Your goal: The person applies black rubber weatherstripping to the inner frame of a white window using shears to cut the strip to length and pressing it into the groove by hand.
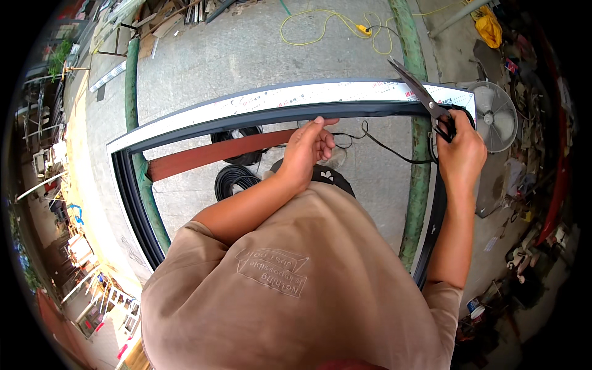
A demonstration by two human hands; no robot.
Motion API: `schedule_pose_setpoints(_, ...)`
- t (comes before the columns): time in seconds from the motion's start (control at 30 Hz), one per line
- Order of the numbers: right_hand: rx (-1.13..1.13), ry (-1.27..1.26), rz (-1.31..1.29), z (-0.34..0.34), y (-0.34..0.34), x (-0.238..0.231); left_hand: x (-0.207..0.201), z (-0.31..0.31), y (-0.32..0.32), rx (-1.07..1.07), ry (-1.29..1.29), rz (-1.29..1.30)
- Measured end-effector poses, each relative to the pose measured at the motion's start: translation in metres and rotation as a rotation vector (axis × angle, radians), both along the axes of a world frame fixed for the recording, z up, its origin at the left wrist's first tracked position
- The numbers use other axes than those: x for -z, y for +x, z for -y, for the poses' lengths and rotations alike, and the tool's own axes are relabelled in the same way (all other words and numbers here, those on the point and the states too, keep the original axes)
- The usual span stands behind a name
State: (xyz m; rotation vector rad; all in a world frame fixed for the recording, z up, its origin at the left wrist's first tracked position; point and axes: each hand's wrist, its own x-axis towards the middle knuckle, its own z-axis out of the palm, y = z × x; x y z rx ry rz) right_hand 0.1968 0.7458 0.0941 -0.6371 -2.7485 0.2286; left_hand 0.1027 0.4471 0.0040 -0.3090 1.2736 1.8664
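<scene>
Head view: the right hand (464, 151) grips scissors (430, 103) above the frame (246, 119); the left hand (305, 150), half-curled, fingers its inner edge. A slipping blade could score the white film (246, 100). Green pipes (417, 203) run beneath, over concrete floor (246, 58); a fan (493, 117) stands rightward.

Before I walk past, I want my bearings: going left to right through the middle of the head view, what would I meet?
Left green pole, black coils, left hand, right green pole, right hand, fan.
</scene>
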Motion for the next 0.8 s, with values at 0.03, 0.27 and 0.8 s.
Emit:
schedule_pose_setpoints(0.03, -0.001, 0.006, 0.002, -0.001, 0.0, 0.0, 0.006, 0.011, -0.002, -0.084, -0.029, -0.017)
schedule_pose_setpoints(0.27, -0.016, -0.017, 0.001, -0.003, 0.001, 0.002, 0.005, 0.019, -0.003, -0.226, -0.136, -0.086)
schedule_pose_setpoints(0.8, -0.041, -0.062, -0.008, -0.003, 0.001, -0.001, -0.005, 0.008, -0.006, -0.283, -0.217, -0.067)
